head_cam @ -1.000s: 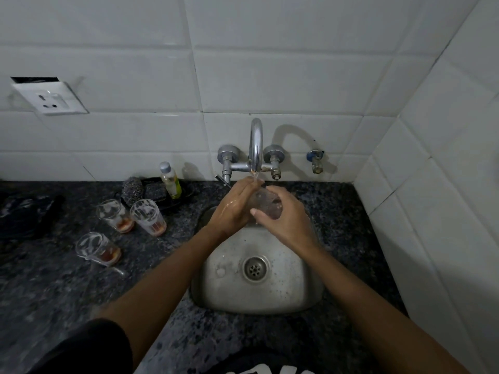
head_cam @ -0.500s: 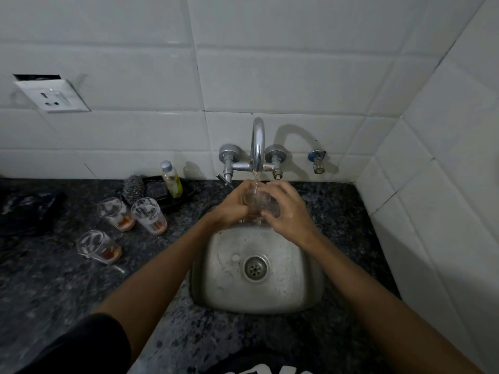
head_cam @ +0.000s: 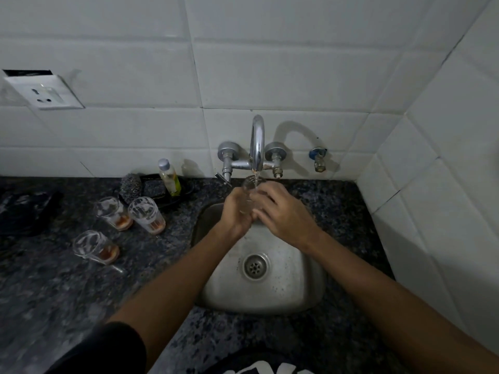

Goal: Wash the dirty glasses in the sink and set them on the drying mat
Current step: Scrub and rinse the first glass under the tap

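Gripping a clear glass point(head_cam: 248, 194) between them, the two hands meet over the back of the sink point(head_cam: 302, 298), right under the spout of the tap point(head_cam: 257, 143). The left hand point(head_cam: 235, 211) has its fingers curled round the left side of the glass, and the right hand point(head_cam: 283, 211) wraps its fingers over the right side and front, so only the rim and a strip of the wall show between them. A thin stream of water point(head_cam: 256, 177) runs from the spout into the open mouth of the glass, which stands roughly upright. Below the hands the steel basin shows its round drain point(head_cam: 255, 266). To the left, on the dark speckled bench point(head_cam: 54, 292), three dirty glasses wait with brownish dregs in their bottoms: two close together, one point(head_cam: 113, 213) just beside the other point(head_cam: 147, 215), and a third point(head_cam: 95, 247) nearer the viewer. Behind them sit a steel scrubber point(head_cam: 131, 184) and a small bottle of yellowish liquid point(head_cam: 170, 178) on a dark tray (its far edge is hard to make out). A wall socket point(head_cam: 43, 90) is set in the white tiles at far left, and a small blue-handled valve point(head_cam: 318, 159) sits right of the tap.
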